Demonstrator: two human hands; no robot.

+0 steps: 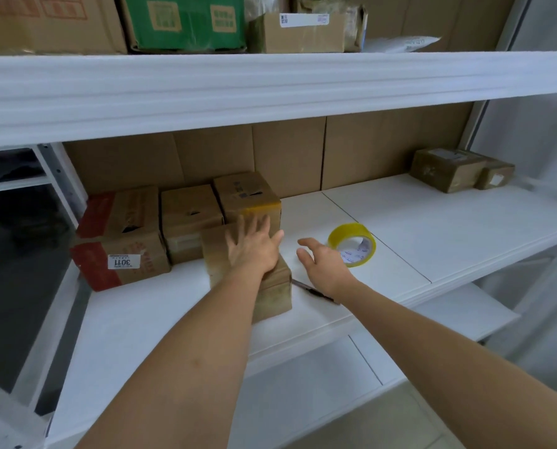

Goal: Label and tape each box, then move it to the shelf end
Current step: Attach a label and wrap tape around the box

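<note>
Both hands outstretched, fingers spread.

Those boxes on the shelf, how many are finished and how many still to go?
Two boxes already sit at the far right end of the shelf, so they look done. In hand: the left hand lies flat on a small box at the front, while the right hand hangs open beside the yellow tape roll. Three more boxes wait behind it on the left.

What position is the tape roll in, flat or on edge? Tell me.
On edge, tilted. The yellow tape roll stands on the shelf board with its open core facing the camera, just beyond the right hand.
</note>
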